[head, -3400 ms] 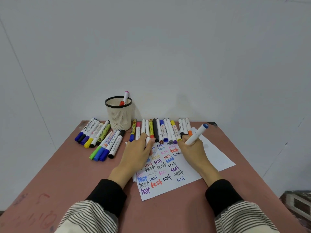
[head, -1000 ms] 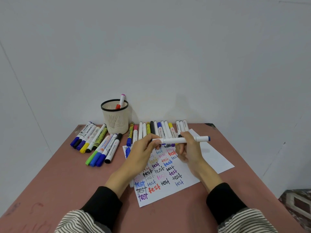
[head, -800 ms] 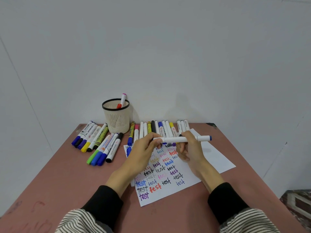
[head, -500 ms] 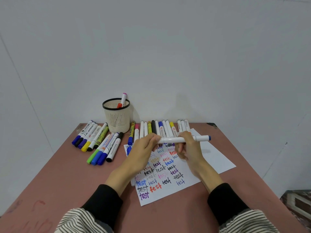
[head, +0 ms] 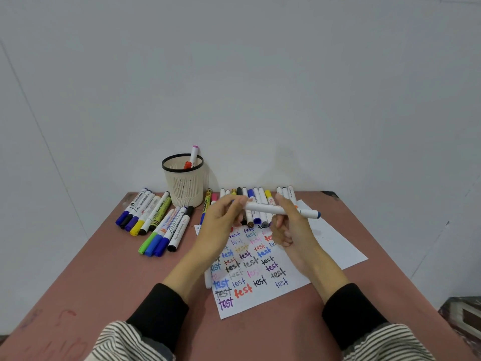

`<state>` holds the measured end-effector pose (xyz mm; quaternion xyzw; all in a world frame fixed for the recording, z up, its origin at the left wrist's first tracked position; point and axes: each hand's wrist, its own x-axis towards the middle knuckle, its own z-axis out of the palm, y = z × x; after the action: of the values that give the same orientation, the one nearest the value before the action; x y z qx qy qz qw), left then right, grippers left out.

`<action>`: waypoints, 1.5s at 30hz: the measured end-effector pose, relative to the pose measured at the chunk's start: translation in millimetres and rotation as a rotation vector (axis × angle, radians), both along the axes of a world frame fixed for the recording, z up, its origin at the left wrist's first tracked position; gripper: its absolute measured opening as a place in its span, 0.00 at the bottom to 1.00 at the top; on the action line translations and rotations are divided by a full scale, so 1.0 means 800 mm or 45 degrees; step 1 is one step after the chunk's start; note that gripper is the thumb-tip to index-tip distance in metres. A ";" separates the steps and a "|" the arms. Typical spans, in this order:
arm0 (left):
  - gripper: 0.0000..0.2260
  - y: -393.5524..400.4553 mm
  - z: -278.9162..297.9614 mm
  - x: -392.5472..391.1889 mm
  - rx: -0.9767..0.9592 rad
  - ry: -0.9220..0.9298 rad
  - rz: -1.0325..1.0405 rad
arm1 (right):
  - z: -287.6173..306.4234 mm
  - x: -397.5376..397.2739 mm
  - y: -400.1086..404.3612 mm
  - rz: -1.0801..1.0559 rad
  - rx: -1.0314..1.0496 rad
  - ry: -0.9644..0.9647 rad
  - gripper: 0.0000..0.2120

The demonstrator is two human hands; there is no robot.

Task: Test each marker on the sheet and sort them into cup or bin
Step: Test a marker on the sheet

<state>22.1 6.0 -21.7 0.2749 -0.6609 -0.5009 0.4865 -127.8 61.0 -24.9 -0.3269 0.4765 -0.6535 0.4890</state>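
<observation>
Both hands lifted marker higher, marker row behind, cup left

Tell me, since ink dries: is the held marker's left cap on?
Cannot tell: the left hand grips that end of the marker; the blue right cap is on.

A white marker with a blue end lies level above the sheet, held between both hands. The sheet lies flat on the table, covered with "test" in many colours. A row of markers lies along its far edge, and two more groups lie to the left. The cream mesh cup stands upright behind them, holding two markers.
</observation>
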 end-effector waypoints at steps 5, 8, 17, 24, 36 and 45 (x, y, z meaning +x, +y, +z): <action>0.08 0.007 0.015 0.004 0.126 0.211 0.165 | 0.000 -0.026 0.000 -0.170 -0.054 -0.348 0.22; 0.08 0.004 0.021 0.016 0.062 0.259 0.389 | -0.010 -0.041 -0.005 -0.478 0.003 0.065 0.18; 0.04 -0.010 0.057 0.077 -0.403 0.296 1.013 | -0.048 -0.023 -0.009 -0.195 -0.034 1.714 0.18; 0.09 -0.079 0.076 0.105 -0.408 -0.063 1.098 | -0.054 -0.026 -0.013 -0.113 -0.019 1.776 0.18; 0.10 -0.075 0.038 0.062 -0.378 -0.246 1.045 | -0.056 -0.028 -0.015 -0.108 -0.060 1.811 0.18; 0.10 -0.047 -0.040 0.025 -0.625 -0.864 0.769 | -0.057 -0.027 -0.014 -0.118 -0.076 1.831 0.18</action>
<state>41.9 -31.3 -53.7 0.4782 -0.7709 -0.0508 0.4178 -149.2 50.0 -70.4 -0.6687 0.6758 -0.3095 0.0171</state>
